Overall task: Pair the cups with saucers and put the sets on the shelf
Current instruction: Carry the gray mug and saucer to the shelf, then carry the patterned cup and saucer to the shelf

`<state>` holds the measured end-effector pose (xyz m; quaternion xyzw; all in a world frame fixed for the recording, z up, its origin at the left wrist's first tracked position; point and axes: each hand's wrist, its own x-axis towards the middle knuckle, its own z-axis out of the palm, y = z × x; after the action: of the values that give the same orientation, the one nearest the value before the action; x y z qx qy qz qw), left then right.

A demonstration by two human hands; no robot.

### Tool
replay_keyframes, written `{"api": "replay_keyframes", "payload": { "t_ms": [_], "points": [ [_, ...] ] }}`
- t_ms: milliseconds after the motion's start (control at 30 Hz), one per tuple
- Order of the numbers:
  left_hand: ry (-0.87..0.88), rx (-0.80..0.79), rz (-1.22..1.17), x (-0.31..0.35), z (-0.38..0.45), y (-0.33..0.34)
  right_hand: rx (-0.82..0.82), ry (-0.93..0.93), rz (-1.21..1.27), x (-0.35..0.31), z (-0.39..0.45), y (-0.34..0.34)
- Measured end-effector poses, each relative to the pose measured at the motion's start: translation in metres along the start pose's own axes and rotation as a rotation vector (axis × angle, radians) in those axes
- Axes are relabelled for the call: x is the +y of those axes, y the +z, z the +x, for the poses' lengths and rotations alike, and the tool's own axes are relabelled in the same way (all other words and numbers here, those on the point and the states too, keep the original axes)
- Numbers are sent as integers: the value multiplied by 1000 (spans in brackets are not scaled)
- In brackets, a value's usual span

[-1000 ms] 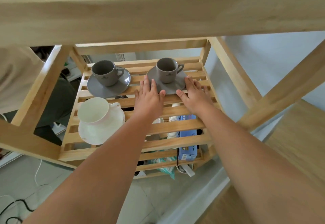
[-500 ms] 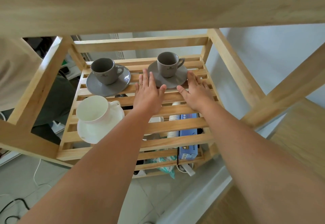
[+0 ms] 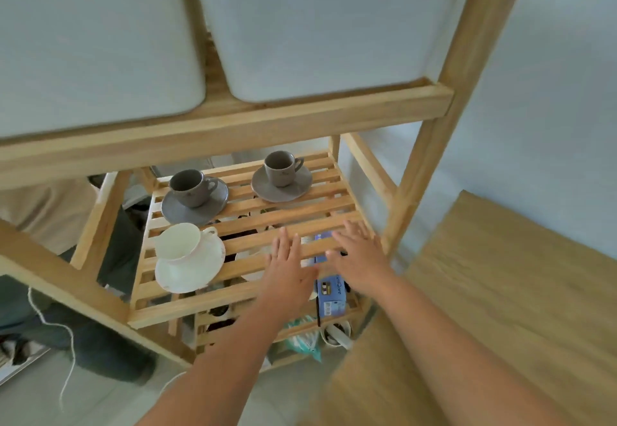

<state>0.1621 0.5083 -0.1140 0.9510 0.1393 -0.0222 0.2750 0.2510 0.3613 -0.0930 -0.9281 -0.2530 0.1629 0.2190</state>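
Three cup-and-saucer sets stand on the slatted wooden shelf (image 3: 300,205). A grey cup (image 3: 282,164) sits on a grey saucer (image 3: 263,182) at the back right. Another grey cup (image 3: 190,186) sits on its grey saucer (image 3: 213,210) at the back left. A white cup (image 3: 178,242) rests on a white saucer (image 3: 193,273) at the front left. My left hand (image 3: 287,265) and my right hand (image 3: 359,255) hover flat and empty over the shelf's front right part, fingers apart, well short of the grey set.
Two white bins (image 3: 317,24) sit on the upper shelf. A blue box (image 3: 329,292) and bags lie on the lower shelf. A wooden table (image 3: 500,292) is at the right. A person's legs (image 3: 110,352) and a white cable (image 3: 66,332) are at the left.
Both hands have pulled back from the back-right grey saucer toward the shelf's front edge. The view has tilted up, bringing the white bins into sight.
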Motion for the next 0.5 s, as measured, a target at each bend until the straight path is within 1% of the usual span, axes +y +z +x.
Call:
{"api": "replay_keyframes", "payload": {
  "t_ms": [67, 200, 267, 367, 467, 500],
  "points": [
    [49, -13, -33, 20, -23, 1, 72, 7, 67, 9, -46, -16],
    [97, -59, -172, 69, -74, 7, 142, 70, 321, 36, -147, -45],
    [125, -79, -247, 98, -102, 13, 199, 132, 429, 52, -199, -56],
    [210, -89, -272, 143, -142, 32, 302, 236, 469, 77, -276, -63],
    [229, -104, -376, 185, -170, 62, 335, 383, 554, 104, -351, -60],
    [230, -134, -418, 200, -176, 72, 333, 442, 576, 115, -374, -59]
  ]
}}
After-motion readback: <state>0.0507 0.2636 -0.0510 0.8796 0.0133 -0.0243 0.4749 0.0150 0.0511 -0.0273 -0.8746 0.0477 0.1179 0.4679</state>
